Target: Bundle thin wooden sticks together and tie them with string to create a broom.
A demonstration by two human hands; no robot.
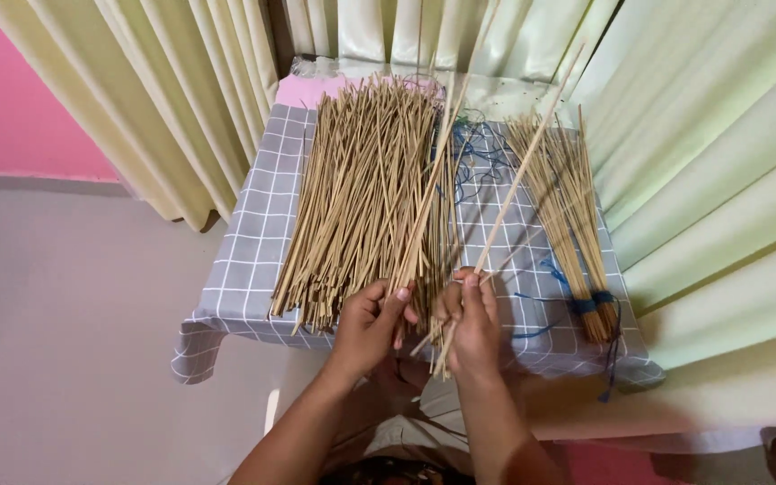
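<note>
Fingers of the right hand [471, 325] curled and pinched around a few thin pale sticks [505, 202], gripped near their lower ends. Held slanted, tips rising up and to the right, over the cloth and toward the curtain. Fingers of the left hand [372, 321] closed on the near ends of a small bunch of the same sticks at the right edge of the loose pile [365, 193], thumb on top, nail showing. Both hands close together, nearly touching, just past the near edge of the desk [253, 260].

Sticks straight, slim, straw-coloured, long, uneven at the cut ends. Loose pile fanned wide across the middle of the desk, near ends overhanging the front edge slightly, far ends reaching the pink patch [298, 88] at the back.

To the right, a tied bundle [572, 216] of like sticks, bound near its lower end with blue string [590, 304], spread out like a fan above the binding. More tangled blue thread [478, 157] lying between pile and bundle, partly under the held sticks. Grey cloth with white grid lines covering the desk, corner drooping at the left. Pale green-cream curtains [702, 135] pressing close behind and on both sides. Pink wall [11, 90] at far left, light floor [74, 341] below.
</note>
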